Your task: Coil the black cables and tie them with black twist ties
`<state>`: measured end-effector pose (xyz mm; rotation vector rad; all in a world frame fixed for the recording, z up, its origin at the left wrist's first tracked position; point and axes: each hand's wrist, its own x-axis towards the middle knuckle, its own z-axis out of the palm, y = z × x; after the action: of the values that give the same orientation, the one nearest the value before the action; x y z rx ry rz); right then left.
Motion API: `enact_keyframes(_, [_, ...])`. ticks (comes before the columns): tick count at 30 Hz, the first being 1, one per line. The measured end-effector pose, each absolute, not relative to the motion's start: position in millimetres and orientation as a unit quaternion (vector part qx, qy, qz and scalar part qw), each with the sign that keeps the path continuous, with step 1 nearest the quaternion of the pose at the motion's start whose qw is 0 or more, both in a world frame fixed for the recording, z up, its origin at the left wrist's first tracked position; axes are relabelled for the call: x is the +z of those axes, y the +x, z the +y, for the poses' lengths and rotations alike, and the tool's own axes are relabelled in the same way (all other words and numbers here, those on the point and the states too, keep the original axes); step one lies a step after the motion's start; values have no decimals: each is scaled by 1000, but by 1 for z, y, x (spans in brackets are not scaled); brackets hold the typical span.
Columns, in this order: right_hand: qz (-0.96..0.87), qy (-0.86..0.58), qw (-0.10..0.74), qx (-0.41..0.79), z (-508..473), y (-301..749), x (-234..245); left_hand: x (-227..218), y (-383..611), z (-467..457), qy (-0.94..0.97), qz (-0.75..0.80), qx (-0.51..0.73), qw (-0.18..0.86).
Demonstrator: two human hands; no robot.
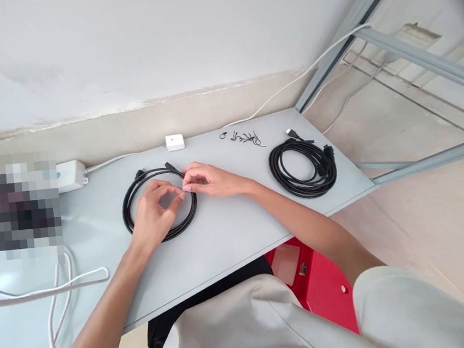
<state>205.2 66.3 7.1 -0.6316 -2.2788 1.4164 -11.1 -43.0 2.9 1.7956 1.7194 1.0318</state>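
Note:
A coiled black cable (pixel 176 233) lies on the grey table, its two plug ends at the top of the loop. My left hand (pixel 155 208) reaches over the middle of this coil, thumb and forefinger pinched together at its right side. From the right, my right hand (pixel 208 180) meets it there, its fingertips also pinched. Whatever sits between the fingertips is too small and covered to make out. Several thin black ties (pixel 249 138) lie loose farther back, twisted and bent. A second coiled black cable (pixel 305 193) rests to the right, a plug at its top and another at its right.
A small white box (pixel 175 142) stands near the wall. On the left are a white power strip (pixel 70 176), loose white cords (pixel 51 322) and a blurred-out patch. Grey metal framing (pixel 421 54) borders the table's right end. A red stool (pixel 325 291) is below the front edge.

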Motion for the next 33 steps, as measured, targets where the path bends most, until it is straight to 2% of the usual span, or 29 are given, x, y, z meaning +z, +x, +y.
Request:
enact_keyframes(10, [-797, -240, 185, 522, 66, 205, 4, -10, -12, -40, 666, 621, 355, 211])
enact_keyframes(21, [-808, -263, 197, 489, 62, 204, 4, -3, -7, -45, 705, 586, 383, 119])
enact_keyframes(33, [-803, -270, 204, 491, 61, 203, 4, -6, -12, -45, 761, 556, 332, 26])
